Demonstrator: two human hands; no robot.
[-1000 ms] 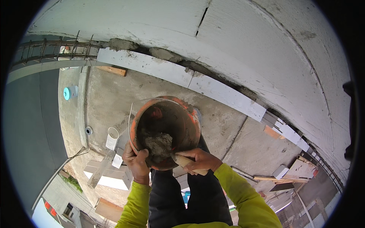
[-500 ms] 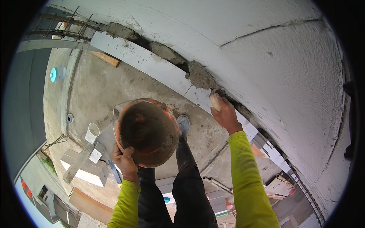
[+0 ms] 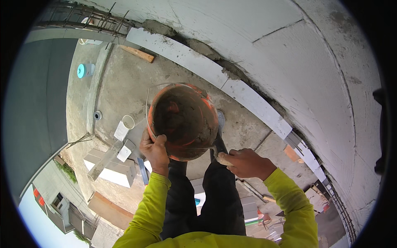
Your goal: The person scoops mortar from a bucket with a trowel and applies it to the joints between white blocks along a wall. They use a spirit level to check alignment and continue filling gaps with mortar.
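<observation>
My left hand (image 3: 154,149) grips the near left rim of an orange bucket (image 3: 212,115), thumb over the edge. Grey mortar coats the bucket's inside, and its wire handle stands up at the left. Closed round the pale handle of a trowel (image 3: 223,159) is my right hand (image 3: 247,162), at the bucket's near right rim. The trowel's neck reaches the rim; its blade is hidden or too blended with the mortar to make out. Beyond, a mortar-filled joint (image 3: 202,48) runs between a white ledge (image 3: 182,56) and the white block wall (image 3: 297,66).
Concrete floor lies below, with my legs under the bucket. To the left are white blocks (image 3: 120,173), a white pipe piece (image 3: 127,121), a turquoise-lidded tub (image 3: 85,70) and a wood offcut (image 3: 137,53). Rebar (image 3: 99,21) juts out at the upper left.
My right hand has left the wall joint with the trowel and come down to the bucket. The mortar lump seen there looks flatter. The view has shifted, placing the bucket further right and higher.
</observation>
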